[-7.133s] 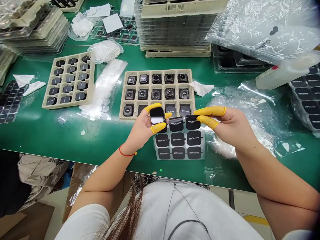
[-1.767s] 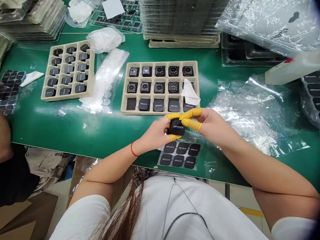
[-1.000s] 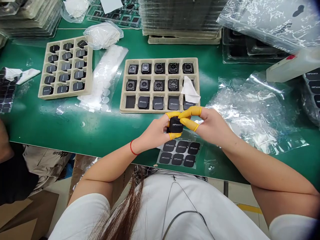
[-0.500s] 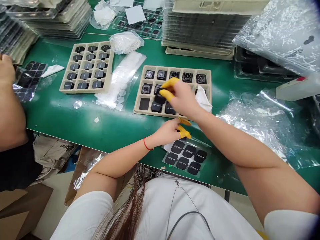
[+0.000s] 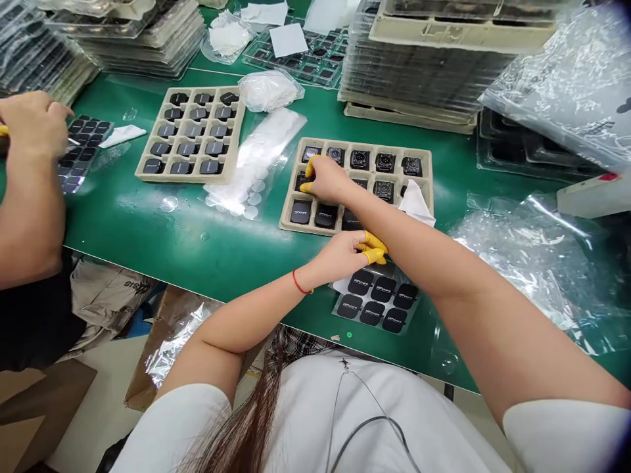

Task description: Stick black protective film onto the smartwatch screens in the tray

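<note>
My right hand (image 5: 325, 180), with yellow finger cots, reaches into a pulp tray (image 5: 367, 142) and grips a black smartwatch (image 5: 302, 181) in the left cell of the middle row. Bare watches fill most of the upper cells, and black-covered ones (image 5: 326, 215) lie in the bottom row. My left hand (image 5: 345, 253), wearing a red string bracelet, rests at the top edge of a clear sheet of black HiFuture pads (image 5: 383, 303). Its cotted fingertips are close together, and what lies under them is hidden.
A co-worker's hand (image 5: 34, 125) works over black pads (image 5: 83, 148) at the left. A second pulp tray (image 5: 148, 157), a bag of white discs (image 5: 256, 161), a tissue (image 5: 417, 205), stacked trays (image 5: 424, 66) and bubble wrap (image 5: 532, 263) crowd the green bench.
My hands have separated from the watch they held together. My right hand has moved onto the tray's middle row, my left stays by the sheet, and the view has swung, shifting the bench rightward.
</note>
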The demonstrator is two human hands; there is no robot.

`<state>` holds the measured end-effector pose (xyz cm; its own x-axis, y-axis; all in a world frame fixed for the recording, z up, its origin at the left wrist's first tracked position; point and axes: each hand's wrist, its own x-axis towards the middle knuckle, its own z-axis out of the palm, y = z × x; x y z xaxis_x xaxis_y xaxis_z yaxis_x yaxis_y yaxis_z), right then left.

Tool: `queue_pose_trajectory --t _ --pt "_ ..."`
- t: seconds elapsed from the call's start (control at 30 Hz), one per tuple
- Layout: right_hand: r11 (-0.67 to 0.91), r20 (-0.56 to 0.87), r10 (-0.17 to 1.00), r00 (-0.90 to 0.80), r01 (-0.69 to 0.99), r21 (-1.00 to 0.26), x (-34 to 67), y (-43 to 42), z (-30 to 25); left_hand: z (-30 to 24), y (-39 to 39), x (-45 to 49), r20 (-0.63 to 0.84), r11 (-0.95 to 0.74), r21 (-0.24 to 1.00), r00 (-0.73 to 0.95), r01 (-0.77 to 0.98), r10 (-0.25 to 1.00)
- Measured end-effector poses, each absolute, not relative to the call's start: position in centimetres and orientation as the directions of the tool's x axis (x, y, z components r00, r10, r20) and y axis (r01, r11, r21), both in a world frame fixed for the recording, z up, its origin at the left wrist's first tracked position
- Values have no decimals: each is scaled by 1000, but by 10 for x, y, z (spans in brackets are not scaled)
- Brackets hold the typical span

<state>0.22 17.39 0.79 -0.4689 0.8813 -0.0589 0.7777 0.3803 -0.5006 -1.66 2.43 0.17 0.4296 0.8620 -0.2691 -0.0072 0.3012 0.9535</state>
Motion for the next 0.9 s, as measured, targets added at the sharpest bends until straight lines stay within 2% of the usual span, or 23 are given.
queue_pose_trajectory --t 0.13,0.27,0.37,0.43,0.5,0.6,0.67,0.7,0.77,0.87,0.9 --pt "399 91 891 -445 671 -626 35 155 27 4 29 -20 -255 292 955 365 -50 896" --pt "506 240 857 -456 655 -562 98 110 57 8 36 -26 -139 214 950 307 -226 942" --pt "566 237 807 -541 593 -573 139 70 59 2 37 -26 -44 151 948 355 -281 934" --pt "569 216 785 -581 537 -623 157 49 52 -6 36 -22 -8 119 965 425 -235 905" --pt "504 184 799 -572 472 -724 170 36 43 -13 34 -16 12 85 981 492 -174 870" --pt "223 67 899 -432 321 -920 186 34 31 -14 30 -3 47 3 996 534 -93 844" --pt "40 -59 939 -340 277 -960 194 38 26 -8 26 5 63 -68 998 537 -9 841" --pt "-1 -100 943 -319 296 -955 197 41 25 -5 25 9 55 -87 996 536 36 842" --pt "73 -61 942 -329 383 -921 199 44 23 3 23 15 40 -107 990 542 93 840" --pt "434 247 884 -396 504 -747 200 39 28 12 25 18 -24 -69 986 547 150 837" --pt "505 321 857 -403 535 -677 203 34 32 15 27 17 -70 -19 986 521 164 851"
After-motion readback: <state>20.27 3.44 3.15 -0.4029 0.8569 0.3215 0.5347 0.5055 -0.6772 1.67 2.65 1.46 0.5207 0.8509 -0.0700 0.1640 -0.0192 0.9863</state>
